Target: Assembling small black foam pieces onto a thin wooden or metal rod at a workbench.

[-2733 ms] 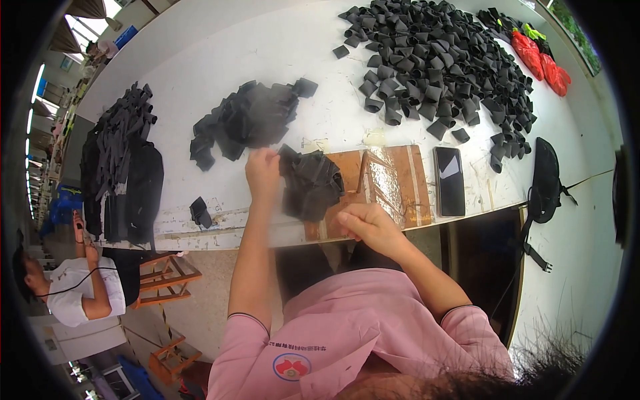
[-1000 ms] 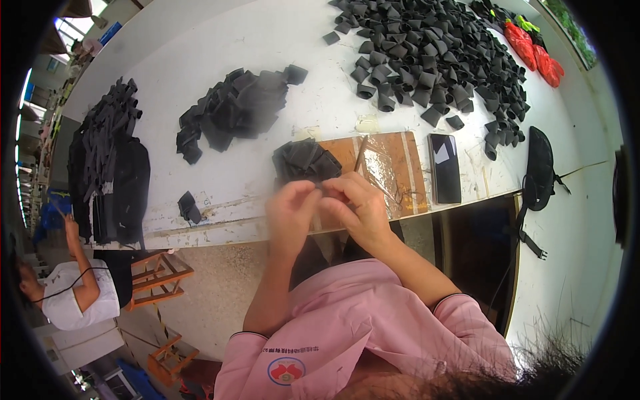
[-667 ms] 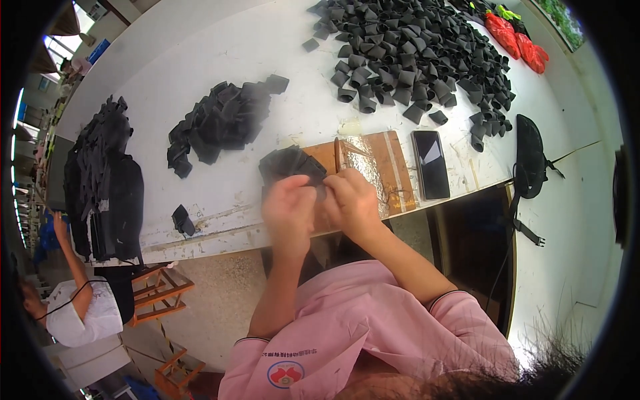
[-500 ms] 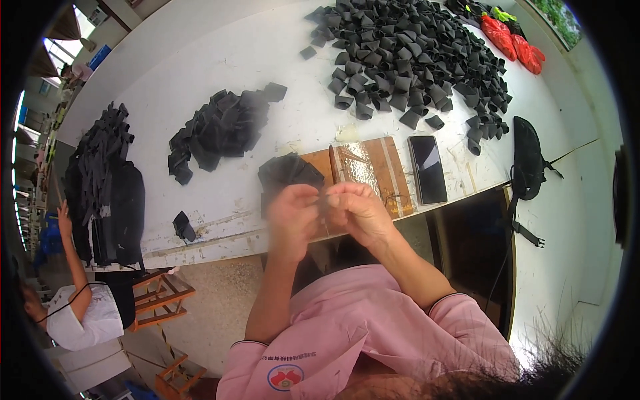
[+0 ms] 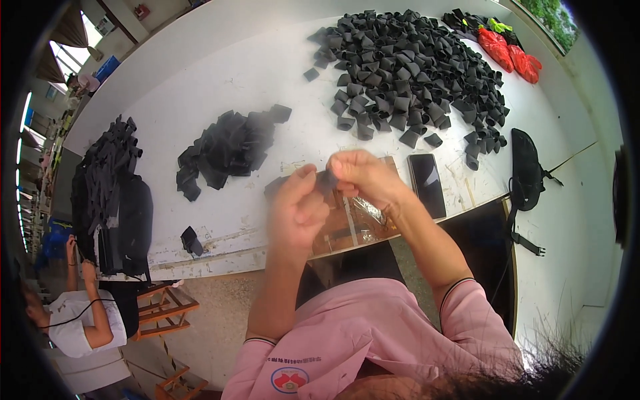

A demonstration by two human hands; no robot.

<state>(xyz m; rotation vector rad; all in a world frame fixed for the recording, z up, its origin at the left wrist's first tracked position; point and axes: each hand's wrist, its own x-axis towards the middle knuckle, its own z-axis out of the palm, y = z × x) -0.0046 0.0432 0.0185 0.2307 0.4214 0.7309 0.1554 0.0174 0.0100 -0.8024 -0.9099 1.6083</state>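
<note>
My left hand (image 5: 298, 208) and my right hand (image 5: 368, 179) meet over the table's front edge. Between their fingertips is a small black fabric piece (image 5: 326, 181), pinched from both sides. Motion smears the left hand a little, and the fingers cover most of the piece. Below them lies a brown board (image 5: 385, 228) with a shiny clear covering and tape strips. A dark stack of flat fabric pieces (image 5: 273, 187) shows partly behind my left hand. One loose folded black piece (image 5: 191, 241) lies farther left, near the edge.
A heap of black fabric loops (image 5: 407, 73) fills the far right. Flat black pieces (image 5: 230, 147) lie left of centre, long black strips (image 5: 107, 167) at far left. A phone (image 5: 427, 185), black waist pouch (image 5: 525, 167) and red bags (image 5: 500, 50) are rightward. A co-worker (image 5: 87, 320) stands lower left.
Both hands have risen slightly away from me, still together at the fabric piece. The right wrist has turned, and the view has shifted a little. The co-worker's arms have come lower.
</note>
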